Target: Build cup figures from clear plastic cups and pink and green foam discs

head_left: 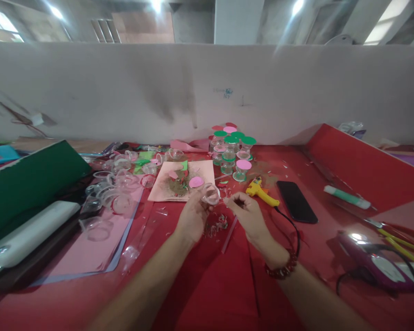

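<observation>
- Red table in front, bare close to the person
- Red bead bracelet sits on the right wrist
- Left hand is curled, thumb and fingers holding a small clear cup above the middle of the table
- Right hand is just beside the cup, its thumb and finger tips close together; I cannot tell if they pinch anything
- Curly scraps lie below the hands
- Yellow glue gun lies right of the hands, and a black phone is next to it
- Past the cup is pink paper with brown mess and a pink circle on it
- Many clear cups lie in a heap on the left
- Farther back, stacked cups have green and pink round tops
- White wall stands behind, with bright lights above
</observation>
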`<action>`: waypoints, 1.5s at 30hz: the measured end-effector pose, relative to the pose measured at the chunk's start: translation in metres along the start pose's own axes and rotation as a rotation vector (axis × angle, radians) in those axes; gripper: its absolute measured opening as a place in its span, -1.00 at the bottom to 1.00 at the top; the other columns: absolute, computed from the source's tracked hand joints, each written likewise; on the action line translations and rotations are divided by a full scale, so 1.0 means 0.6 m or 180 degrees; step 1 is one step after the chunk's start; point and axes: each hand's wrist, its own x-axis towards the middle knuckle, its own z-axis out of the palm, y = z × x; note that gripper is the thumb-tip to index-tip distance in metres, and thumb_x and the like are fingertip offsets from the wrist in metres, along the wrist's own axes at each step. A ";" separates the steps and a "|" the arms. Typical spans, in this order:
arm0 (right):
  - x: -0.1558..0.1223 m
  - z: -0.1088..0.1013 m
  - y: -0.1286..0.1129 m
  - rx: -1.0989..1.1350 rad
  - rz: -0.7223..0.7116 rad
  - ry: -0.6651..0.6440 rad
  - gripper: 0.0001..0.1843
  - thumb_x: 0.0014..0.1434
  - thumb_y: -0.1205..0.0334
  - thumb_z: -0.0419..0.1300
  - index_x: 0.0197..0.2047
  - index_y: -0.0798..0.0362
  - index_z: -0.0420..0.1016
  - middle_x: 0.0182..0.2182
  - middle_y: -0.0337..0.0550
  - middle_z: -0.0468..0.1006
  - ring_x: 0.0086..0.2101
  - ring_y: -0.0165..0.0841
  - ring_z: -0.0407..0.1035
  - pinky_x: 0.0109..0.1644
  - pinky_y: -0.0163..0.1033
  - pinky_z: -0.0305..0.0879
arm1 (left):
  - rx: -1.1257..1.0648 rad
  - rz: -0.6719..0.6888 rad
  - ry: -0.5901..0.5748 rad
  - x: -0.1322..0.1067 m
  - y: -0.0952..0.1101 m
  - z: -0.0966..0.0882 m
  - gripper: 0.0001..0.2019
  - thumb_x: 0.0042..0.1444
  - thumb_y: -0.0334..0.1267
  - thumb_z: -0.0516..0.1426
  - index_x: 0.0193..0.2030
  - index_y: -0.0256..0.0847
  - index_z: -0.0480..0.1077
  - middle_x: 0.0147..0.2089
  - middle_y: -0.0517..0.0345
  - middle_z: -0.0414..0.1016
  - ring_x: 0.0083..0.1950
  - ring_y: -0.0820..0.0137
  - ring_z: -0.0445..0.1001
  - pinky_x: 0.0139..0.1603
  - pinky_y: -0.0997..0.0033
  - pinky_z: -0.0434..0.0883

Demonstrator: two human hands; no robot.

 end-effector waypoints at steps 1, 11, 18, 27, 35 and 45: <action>0.002 0.000 0.004 -0.0092 0.0004 0.0037 -0.79 0.02 0.11 0.29 -0.45 0.05 0.40 -0.51 -0.27 0.42 -0.47 -0.41 0.28 -0.35 -0.29 0.23 | 0.0041 0.0025 0.0003 -0.001 0.001 -0.001 -0.76 0.02 -0.24 0.26 -0.15 -0.25 0.50 -0.23 0.17 0.55 -0.35 0.52 0.45 -0.42 0.54 0.34; 0.003 -0.009 0.004 -0.1204 -0.0474 -0.0016 -0.79 0.13 0.16 0.19 -0.22 0.08 0.55 -0.30 -0.05 0.63 -0.35 -0.28 0.47 -0.24 -0.20 0.35 | 0.0646 0.0057 -0.0450 -0.014 -0.026 -0.004 -0.67 -0.04 -0.27 0.34 -0.09 -0.20 0.52 -0.10 0.12 0.56 -0.17 0.43 0.49 -0.12 0.47 0.39; -0.005 -0.014 0.003 -0.2393 -0.0797 -0.0090 -0.80 0.19 0.23 0.17 -0.18 0.07 0.58 -0.25 -0.02 0.64 -0.30 -0.25 0.48 -0.20 -0.20 0.30 | 0.1282 0.0383 -0.0344 -0.029 -0.029 0.005 -0.65 -0.03 -0.23 0.34 -0.07 -0.18 0.47 -0.16 0.13 0.56 -0.19 0.41 0.48 -0.18 0.47 0.39; -0.005 -0.016 0.001 -0.2617 -0.0708 -0.0271 -0.78 -0.01 0.43 0.15 -0.33 0.03 0.58 -0.38 -0.09 0.63 -0.40 -0.28 0.44 -0.34 -0.27 0.18 | 0.1712 0.0506 -0.0301 -0.034 -0.045 0.003 -0.64 -0.08 -0.23 0.36 -0.11 -0.17 0.47 -0.19 0.10 0.54 -0.21 0.36 0.47 -0.16 0.42 0.38; -0.002 -0.015 0.003 -0.2205 -0.0450 -0.0337 -0.87 -0.02 0.42 0.14 -0.48 0.05 0.50 -0.49 -0.12 0.59 -0.50 -0.33 0.38 -0.41 -0.29 0.15 | 0.2008 0.0711 -0.0365 -0.032 -0.053 -0.004 -0.65 -0.05 -0.23 0.35 -0.10 -0.16 0.46 -0.16 0.06 0.54 -0.14 0.30 0.47 -0.05 0.35 0.36; 0.000 -0.016 0.001 -0.1931 -0.0453 -0.0287 -0.92 -0.12 0.40 0.16 -0.55 0.04 0.43 -0.59 -0.20 0.53 -0.55 -0.38 0.30 -0.46 -0.32 0.12 | 0.1744 0.0476 -0.0251 -0.034 -0.044 0.005 -0.66 -0.11 -0.24 0.37 -0.16 -0.18 0.48 -0.24 0.11 0.54 -0.27 0.39 0.45 -0.23 0.44 0.37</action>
